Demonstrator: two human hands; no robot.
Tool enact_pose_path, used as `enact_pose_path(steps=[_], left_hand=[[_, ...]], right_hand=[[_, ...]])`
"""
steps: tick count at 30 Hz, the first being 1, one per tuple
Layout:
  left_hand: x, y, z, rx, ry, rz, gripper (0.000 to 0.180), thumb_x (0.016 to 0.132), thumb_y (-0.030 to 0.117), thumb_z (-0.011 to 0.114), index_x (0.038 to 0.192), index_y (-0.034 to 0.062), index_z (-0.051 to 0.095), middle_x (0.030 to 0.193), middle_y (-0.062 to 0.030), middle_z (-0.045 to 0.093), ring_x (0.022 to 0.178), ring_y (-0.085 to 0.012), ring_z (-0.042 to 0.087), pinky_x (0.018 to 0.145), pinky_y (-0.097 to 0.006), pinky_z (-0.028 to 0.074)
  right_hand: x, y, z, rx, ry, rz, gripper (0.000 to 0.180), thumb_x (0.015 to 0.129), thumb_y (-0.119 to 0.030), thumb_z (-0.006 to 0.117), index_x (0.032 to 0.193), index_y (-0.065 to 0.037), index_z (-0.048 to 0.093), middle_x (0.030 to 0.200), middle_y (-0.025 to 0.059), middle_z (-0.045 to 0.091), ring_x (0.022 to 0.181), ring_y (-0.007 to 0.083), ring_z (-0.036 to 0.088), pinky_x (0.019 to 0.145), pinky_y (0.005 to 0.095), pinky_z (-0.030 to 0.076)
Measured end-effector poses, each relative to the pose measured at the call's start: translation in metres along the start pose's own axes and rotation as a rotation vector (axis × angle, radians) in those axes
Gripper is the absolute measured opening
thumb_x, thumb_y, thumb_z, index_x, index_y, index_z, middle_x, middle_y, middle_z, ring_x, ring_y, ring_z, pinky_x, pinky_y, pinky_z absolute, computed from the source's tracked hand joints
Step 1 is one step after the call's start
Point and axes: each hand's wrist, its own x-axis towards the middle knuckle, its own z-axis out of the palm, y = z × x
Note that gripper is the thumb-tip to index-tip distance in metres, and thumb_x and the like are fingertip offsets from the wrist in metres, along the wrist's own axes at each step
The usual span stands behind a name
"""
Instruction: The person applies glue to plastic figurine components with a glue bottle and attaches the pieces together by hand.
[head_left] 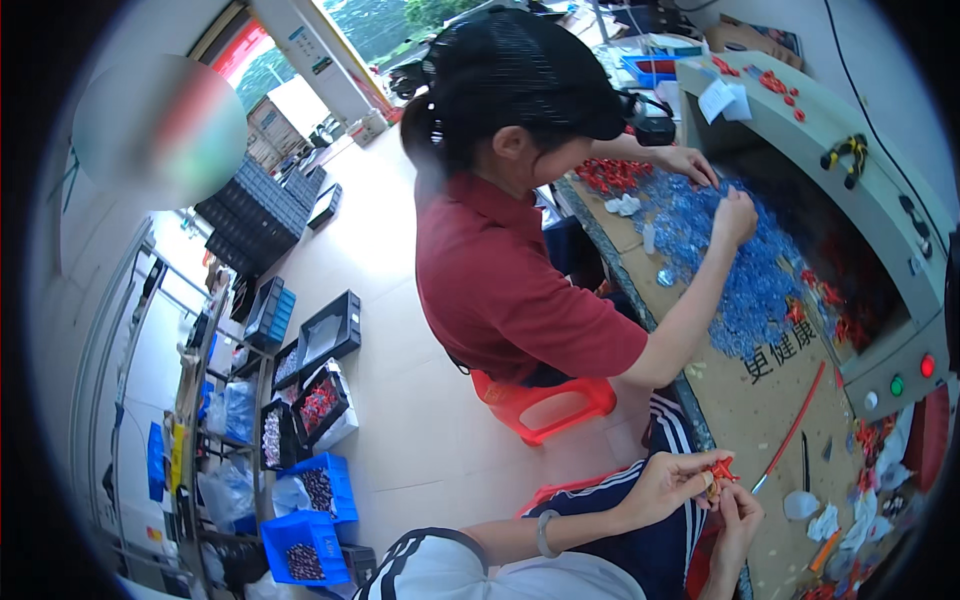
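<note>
My left hand (672, 484), with a bracelet on its wrist, and my right hand (738, 515) meet at the bench edge in the lower right. Together they pinch a small red plastic part (721, 468) between the fingertips. My lap in dark striped trousers (610, 497) lies just left of them. Farther along the bench, a co-worker in a red shirt (500, 280) and black cap sits on a red stool (535, 402). Both of that person's hands (735, 215) are in a heap of clear blue plastic pieces (735, 270).
A cardboard-topped bench (760, 410) carries a thin red rod (795, 425), white scraps and red parts (870, 440). A grey machine housing (890, 210) with coloured buttons stands at the right. On the floor at the left are blue bins (305, 545) and black trays (325, 335) of small parts.
</note>
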Motion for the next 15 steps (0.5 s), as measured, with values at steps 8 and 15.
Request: enact_pose_path(steps=[8, 15], left_hand=[[0.002, 0.013, 0.015, 0.031, -0.067, 0.015, 0.038, 0.095, 0.005, 0.05, 0.132, -0.0022, 0.049, 0.096, -0.0107, 0.065, 0.083, -0.0131, 0.062, 0.07, -0.025, 0.053], [-0.01, 0.023, 0.004, 0.127, 0.2, 0.032, 0.046, 0.089, 0.018, 0.065, 0.126, -0.0056, 0.053, 0.106, -0.0138, 0.065, 0.086, -0.0209, 0.066, 0.069, -0.029, 0.056]], right_hand=[[-0.014, -0.039, 0.007, -0.041, 0.06, -0.045, 0.019, 0.091, -0.008, 0.058, 0.1, 0.008, 0.064, 0.086, 0.0079, 0.066, 0.074, 0.0091, 0.058, 0.07, 0.0214, 0.045], [-0.004, -0.033, 0.001, -0.433, -0.29, -0.269, 0.024, 0.094, -0.018, 0.057, 0.109, -0.001, 0.066, 0.084, 0.0012, 0.066, 0.072, 0.0067, 0.055, 0.065, 0.0228, 0.046]])
